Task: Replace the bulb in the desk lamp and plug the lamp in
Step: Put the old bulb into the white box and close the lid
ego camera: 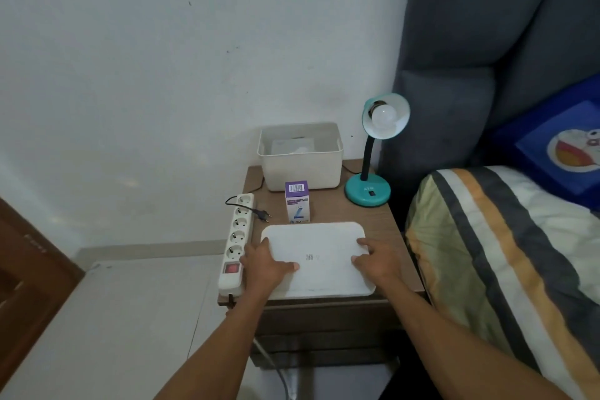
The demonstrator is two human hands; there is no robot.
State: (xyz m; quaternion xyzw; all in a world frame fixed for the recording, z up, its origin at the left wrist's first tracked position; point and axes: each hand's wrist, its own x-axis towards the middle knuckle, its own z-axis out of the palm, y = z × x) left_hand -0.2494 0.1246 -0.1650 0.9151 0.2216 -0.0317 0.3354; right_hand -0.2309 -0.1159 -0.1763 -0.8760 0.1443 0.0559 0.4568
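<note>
A teal desk lamp (368,191) stands at the back right of the brown nightstand (383,224), a white bulb (384,115) in its shade. Its black plug (263,214) lies loose beside the white power strip (236,239) at the left edge. A purple and white bulb box (297,201) stands upright mid-table. A white lid (319,256) lies flat at the front. My left hand (264,265) grips the lid's left side and my right hand (376,258) grips its right side.
An open white bin (302,169) sits at the back of the nightstand against the wall. A bed with a striped blanket (503,253) and a grey headboard (487,58) borders the right. White floor tiles lie to the left.
</note>
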